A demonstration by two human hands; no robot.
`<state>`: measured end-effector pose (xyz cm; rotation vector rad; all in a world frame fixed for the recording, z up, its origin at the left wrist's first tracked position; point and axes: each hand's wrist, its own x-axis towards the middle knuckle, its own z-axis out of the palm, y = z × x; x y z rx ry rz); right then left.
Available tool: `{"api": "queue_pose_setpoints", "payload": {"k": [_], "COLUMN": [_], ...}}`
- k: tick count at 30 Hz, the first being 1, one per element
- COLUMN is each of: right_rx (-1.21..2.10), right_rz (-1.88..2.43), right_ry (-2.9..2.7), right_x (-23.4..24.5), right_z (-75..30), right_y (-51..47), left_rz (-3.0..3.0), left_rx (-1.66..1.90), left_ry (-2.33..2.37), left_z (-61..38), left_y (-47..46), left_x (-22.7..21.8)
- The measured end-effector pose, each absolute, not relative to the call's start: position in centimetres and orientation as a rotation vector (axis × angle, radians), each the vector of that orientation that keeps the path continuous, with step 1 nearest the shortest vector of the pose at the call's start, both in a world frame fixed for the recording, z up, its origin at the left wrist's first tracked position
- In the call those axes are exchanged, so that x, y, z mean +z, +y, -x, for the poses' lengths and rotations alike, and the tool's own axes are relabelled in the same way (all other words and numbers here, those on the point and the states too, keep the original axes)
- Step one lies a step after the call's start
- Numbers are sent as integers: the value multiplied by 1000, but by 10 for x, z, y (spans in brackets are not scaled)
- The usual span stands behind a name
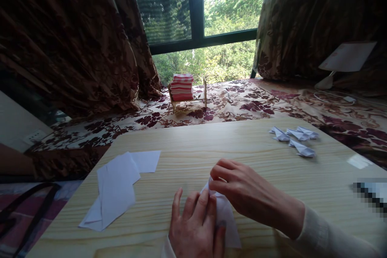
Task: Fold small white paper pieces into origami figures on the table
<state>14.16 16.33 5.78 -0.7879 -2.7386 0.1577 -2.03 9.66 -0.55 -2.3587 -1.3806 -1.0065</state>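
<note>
A sheet of white paper [228, 221], partly folded, lies on the wooden table in front of me. My left hand [196, 217] rests flat over it, fingers stretched out and pressing on the paper's left side. At the paper's far corner, the fingertips of my right hand [242, 187] are closed in a pinch on a folded edge. Both hands cover much of the sheet, so its full shape is hidden. Left of my hands is a loose pile of white paper sheets [117, 193]. Several small folded paper pieces [302, 149] sit toward the table's far right.
The light wooden tabletop [181, 141] ends at a ledge covered in floral cloth [229, 105]. On that ledge stand a small rack [205, 92] with folded pink striped cloths [182, 87] and a white lamp [347, 57]. A pixelated object [373, 193] lies at right.
</note>
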Motion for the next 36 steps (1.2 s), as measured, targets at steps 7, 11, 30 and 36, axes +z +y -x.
{"api": "queue_pose_setpoints", "payload": {"k": [7, 11, 30, 36], "right_rx": [105, 71, 70, 106], "right_rz": [826, 848, 954, 958], "right_ry": [-2746, -2752, -2803, -2818], "right_x": [59, 60, 57, 55], "right_z": [-140, -140, -140, -139], "right_y": [158, 157, 154, 153], "left_rz": [2343, 2337, 2344, 2343], "left_rx": [-1052, -1067, -1098, -1084], "left_ry": [-1384, -1384, -1322, -1308], "left_z": [20, 19, 21, 21], "left_y": [96, 96, 95, 93], "left_x": [-6, -5, -1, -1]}}
